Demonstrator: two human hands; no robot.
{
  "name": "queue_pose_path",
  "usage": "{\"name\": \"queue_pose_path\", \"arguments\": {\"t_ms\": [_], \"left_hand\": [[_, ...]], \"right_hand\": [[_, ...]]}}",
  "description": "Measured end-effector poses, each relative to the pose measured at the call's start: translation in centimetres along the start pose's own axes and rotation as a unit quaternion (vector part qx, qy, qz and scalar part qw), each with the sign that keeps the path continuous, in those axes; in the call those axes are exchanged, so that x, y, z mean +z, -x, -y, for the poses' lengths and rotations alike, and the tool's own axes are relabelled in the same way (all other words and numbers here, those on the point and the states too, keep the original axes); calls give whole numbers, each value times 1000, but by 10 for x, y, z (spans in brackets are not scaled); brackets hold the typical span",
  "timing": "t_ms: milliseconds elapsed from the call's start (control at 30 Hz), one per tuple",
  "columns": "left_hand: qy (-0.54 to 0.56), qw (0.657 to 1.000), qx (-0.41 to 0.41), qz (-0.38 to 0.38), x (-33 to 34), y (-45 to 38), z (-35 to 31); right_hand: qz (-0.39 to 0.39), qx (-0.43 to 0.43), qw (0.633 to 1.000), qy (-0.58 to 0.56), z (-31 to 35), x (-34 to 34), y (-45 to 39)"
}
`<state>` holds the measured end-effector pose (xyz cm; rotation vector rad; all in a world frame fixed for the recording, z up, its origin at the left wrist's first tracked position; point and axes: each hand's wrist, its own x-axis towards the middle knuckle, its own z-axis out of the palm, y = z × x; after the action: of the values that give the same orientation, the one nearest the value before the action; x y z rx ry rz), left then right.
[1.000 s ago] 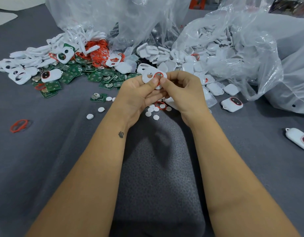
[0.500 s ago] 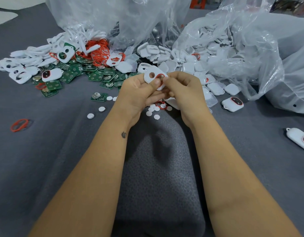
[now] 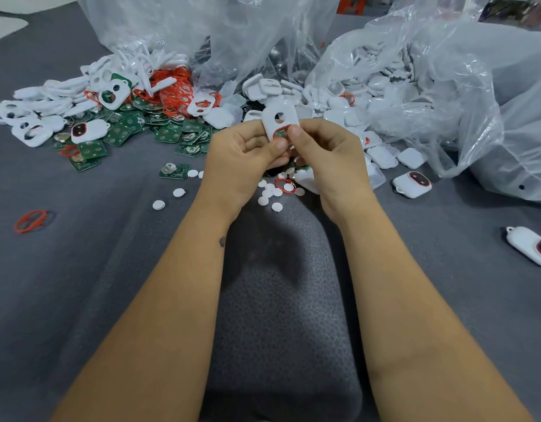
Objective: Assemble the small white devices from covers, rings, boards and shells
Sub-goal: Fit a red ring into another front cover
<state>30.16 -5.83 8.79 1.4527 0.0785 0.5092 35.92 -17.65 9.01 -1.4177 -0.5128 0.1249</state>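
Both hands meet above the grey cloth and hold one white cover (image 3: 278, 118) upright. It has a small hole near its top and a red ring with green showing in its lower opening. My left hand (image 3: 244, 153) pinches its lower left edge with thumb and curled fingers. My right hand (image 3: 327, 147) pinches the lower right, thumb tip on the ring. Below the hands lie small white discs (image 3: 270, 193) and a loose red ring (image 3: 284, 185). Green boards (image 3: 174, 171) and white covers (image 3: 31, 134) are piled at the back left.
A clear plastic bag (image 3: 415, 86) of white shells spills open at the back right; another bag (image 3: 202, 32) stands behind the pile. Assembled devices lie at the right (image 3: 412, 184) and far right (image 3: 531, 245). A red ring (image 3: 30, 220) lies alone at the left.
The cover has tilted more upright between my hands and risen slightly. My right thumb has shifted onto the ringed opening. Both arms stay where they were.
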Motion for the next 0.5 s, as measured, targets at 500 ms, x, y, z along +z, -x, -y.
{"name": "queue_pose_path", "arguments": {"t_ms": [500], "left_hand": [[-8,1000,16,18,7,2,-6]], "right_hand": [[-42,38,997,-61,3,2,-2]]}}
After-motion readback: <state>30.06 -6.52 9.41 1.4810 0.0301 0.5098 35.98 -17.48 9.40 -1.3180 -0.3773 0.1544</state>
